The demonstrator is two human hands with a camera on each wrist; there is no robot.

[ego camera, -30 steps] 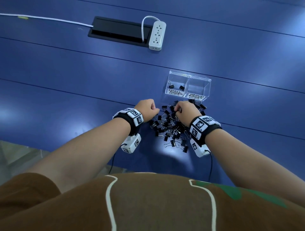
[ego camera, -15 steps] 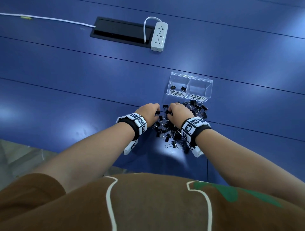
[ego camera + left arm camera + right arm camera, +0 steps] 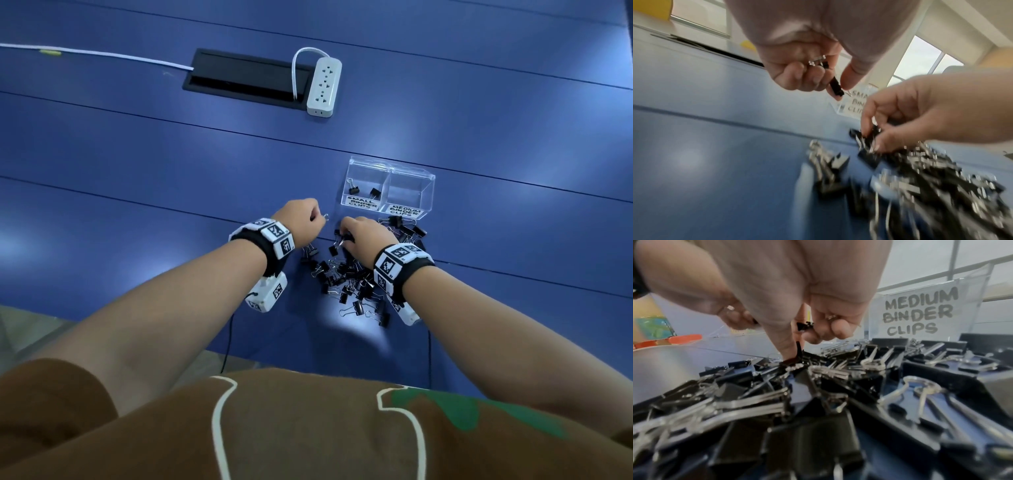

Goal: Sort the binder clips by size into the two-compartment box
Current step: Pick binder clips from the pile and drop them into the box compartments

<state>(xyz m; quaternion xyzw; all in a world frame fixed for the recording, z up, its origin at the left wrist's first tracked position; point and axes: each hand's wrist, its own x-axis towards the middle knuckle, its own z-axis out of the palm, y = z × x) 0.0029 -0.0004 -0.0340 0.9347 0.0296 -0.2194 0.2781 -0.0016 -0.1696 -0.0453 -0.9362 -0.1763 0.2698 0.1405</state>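
Black binder clips lie heaped before the clear two-compartment box, two in its small side.

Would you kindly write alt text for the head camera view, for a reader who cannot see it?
Two hands work at a pile of black binder clips on a blue table: the left hand holds a clip, the right hand picks at the pile. Beyond stands a clear two-compartment box, two clips in its left compartment.

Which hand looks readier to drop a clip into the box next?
Probably the left hand: it already pinches a binder clip, lifted clear of the pile, beside the small-clips compartment. The right hand is down in the pile, fingers closing on a clip there.
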